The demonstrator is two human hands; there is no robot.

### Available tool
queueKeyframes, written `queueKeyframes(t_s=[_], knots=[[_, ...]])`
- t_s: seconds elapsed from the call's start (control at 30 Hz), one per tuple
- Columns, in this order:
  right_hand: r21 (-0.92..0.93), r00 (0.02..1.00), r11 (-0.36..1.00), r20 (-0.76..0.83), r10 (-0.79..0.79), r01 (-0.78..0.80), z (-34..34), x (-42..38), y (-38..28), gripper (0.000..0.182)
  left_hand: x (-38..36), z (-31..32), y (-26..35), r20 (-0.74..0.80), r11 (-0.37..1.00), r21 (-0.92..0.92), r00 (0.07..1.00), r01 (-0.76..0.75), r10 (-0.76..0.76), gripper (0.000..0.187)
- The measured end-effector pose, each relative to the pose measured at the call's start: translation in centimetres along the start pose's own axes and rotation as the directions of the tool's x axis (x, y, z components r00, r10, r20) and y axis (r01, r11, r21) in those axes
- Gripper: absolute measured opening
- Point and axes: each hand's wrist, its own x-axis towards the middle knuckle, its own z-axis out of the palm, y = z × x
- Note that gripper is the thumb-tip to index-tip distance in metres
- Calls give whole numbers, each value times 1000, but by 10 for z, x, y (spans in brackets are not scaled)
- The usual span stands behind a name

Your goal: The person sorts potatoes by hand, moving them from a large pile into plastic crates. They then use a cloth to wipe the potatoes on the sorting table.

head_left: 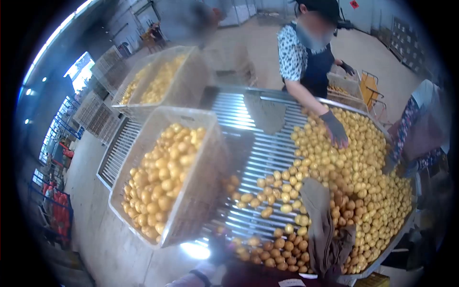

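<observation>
My left hand (220, 252), dark and blurred, is low in the view beside the near edge of the metal roller table (229, 217). A pale sleeve runs down from it. Its fingers are too smeared to tell what they do. Nearest to it lie round, yellow-orange fruits (282, 248), spread along the rollers and heaped thickly to the right. A crumpled brown cloth (318, 210) is draped over the near part of the heap. My right hand does not show.
A plastic crate (165, 114) full of fruit stands at the table's left, with more filled crates (184, 55) behind. Across the table a person's gloved hand (336, 130) rests on the heap. Another person's sleeve (406, 124) reaches in from the right. A grey cloth (267, 115) lies on the rollers.
</observation>
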Motion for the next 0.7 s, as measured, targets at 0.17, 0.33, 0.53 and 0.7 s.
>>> queueKeyframes(t_s=[0.17, 0.33, 0.53, 0.7], knots=[[-91, 977, 994, 198, 84, -67, -9, -20, 8, 46, 21, 83, 84, 287, 958, -178, 920, -223, 267, 70], [497, 882, 812, -173, 437, -305, -21, 18, 9, 46, 68, 103, 183, 318, 868, -296, 816, -398, 482, 81], [314, 713, 679, -539, -448, 664, -110, 42, -144, 53, 56, 100, 199, 84, 777, -446, 844, -444, 530, 77], [466, 729, 574, -288, -621, 673, -123, 71, -177, 50, 35, 33, 91, 200, 918, -363, 949, -159, 243, 75]])
